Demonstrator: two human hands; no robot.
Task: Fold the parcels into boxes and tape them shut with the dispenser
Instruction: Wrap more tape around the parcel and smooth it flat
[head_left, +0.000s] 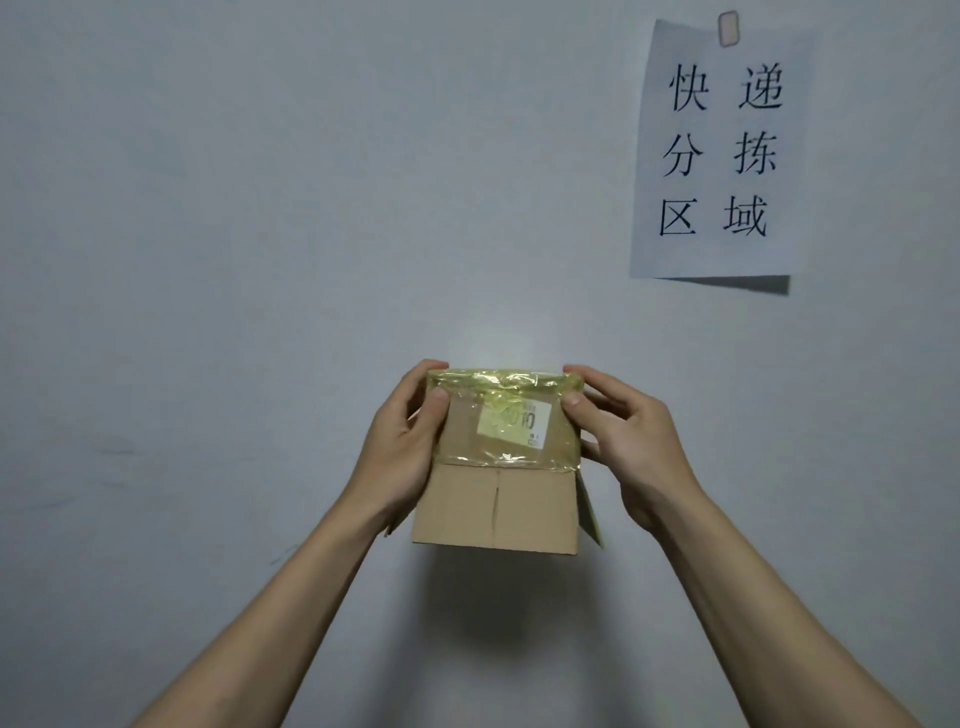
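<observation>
box (496, 467) held up in front of the wall (260, 208), left hand (402, 447) and right hand (626, 439) gripping its sides, thumbs pressing yellow tape (511, 387) over the top edge. likely smoothing the seal; lower seam looks untaped. next needs the dispenser, not in view.

Site was a parcel-sorting area: paper sign (722, 150) at 1 o'clock on the pale wall (311, 182) read 快递分拣区域 (express sorting area)
</observation>
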